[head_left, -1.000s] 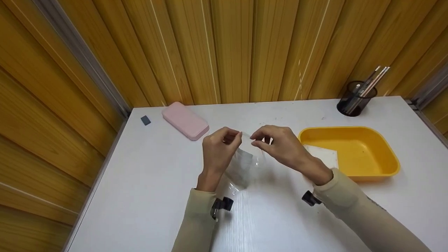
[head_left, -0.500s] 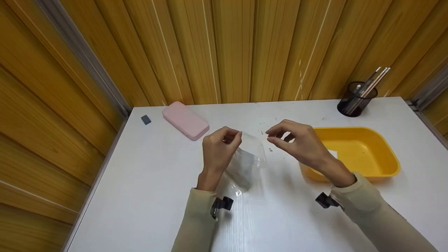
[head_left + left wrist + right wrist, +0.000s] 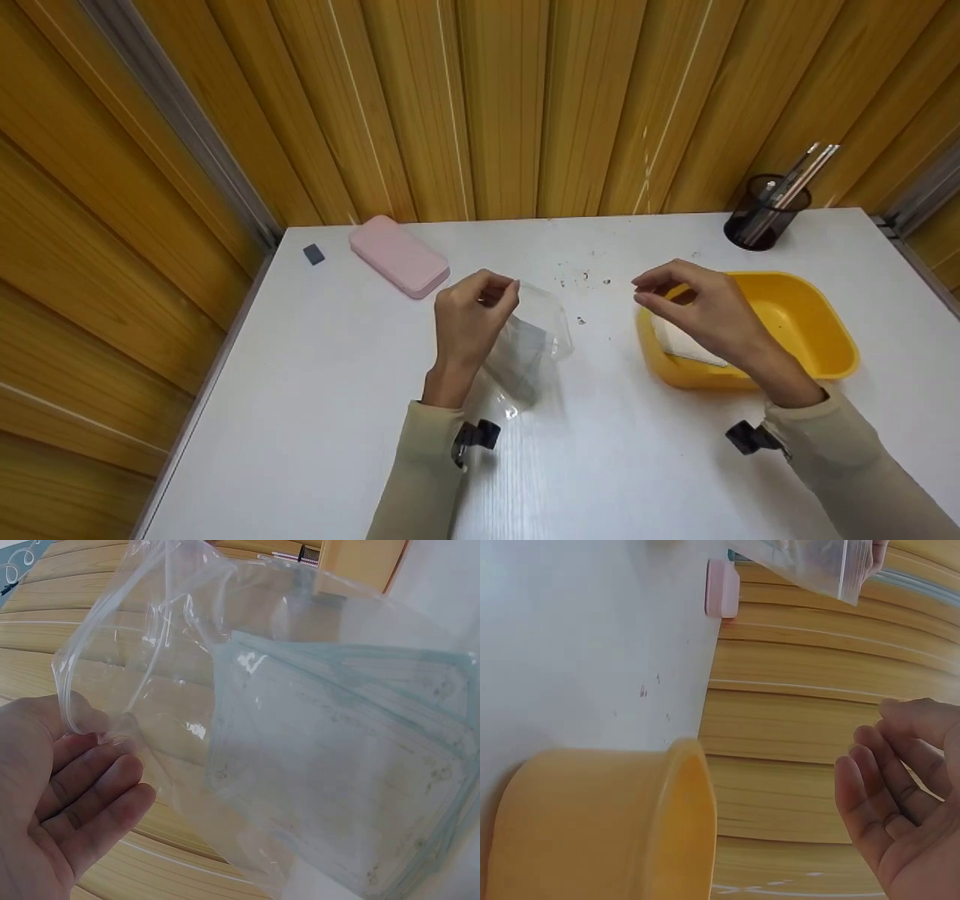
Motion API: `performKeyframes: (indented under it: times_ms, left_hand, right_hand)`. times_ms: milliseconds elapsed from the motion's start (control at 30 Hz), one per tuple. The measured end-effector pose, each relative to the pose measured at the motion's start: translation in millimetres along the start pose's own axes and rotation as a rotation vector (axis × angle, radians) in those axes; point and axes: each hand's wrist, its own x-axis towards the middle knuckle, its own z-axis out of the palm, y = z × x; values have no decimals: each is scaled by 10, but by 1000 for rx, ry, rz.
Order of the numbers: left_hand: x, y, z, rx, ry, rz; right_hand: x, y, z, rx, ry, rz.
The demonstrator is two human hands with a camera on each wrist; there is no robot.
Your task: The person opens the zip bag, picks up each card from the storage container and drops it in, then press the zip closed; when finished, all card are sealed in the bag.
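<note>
- Clear plastic bag, head view: it hangs from your left hand, whose thumb and forefinger pinch its edge above the white table. The bag lies to the left of your right hand, so your left is nearer. Your right thumb and fingertips are parted, nothing between them, above the left end of a yellow bin with a flat white piece inside. That gap between your hands, dark specks below it on the table, looks like what your next move turns on.
- Left wrist view: your other three fingers fan loosely outside the bag. Its length runs from the mouth edge by your fingers away to the right, where pale-edged cards overlap inside.
- Right wrist view: your right fingers curve loosely, holding nothing, apart from the bin. The bag is well beyond, near the pink case.
</note>
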Motion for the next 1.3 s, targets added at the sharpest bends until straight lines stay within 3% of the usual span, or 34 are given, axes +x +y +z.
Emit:
performKeyframes:
  times_ms: [700,1133,1300]
  left_hand:
    - [-1,1,-4,7,4,-1]
    - [-3,11,-17,5,4,7]
    - [-3,7,-18,5,11,21]
  right_hand:
    - [-255,674,-247,-93,-136,264]
    - [-348,982,-314,-112,-240,370]
    - [-390,1062,-344,-124,-240,383]
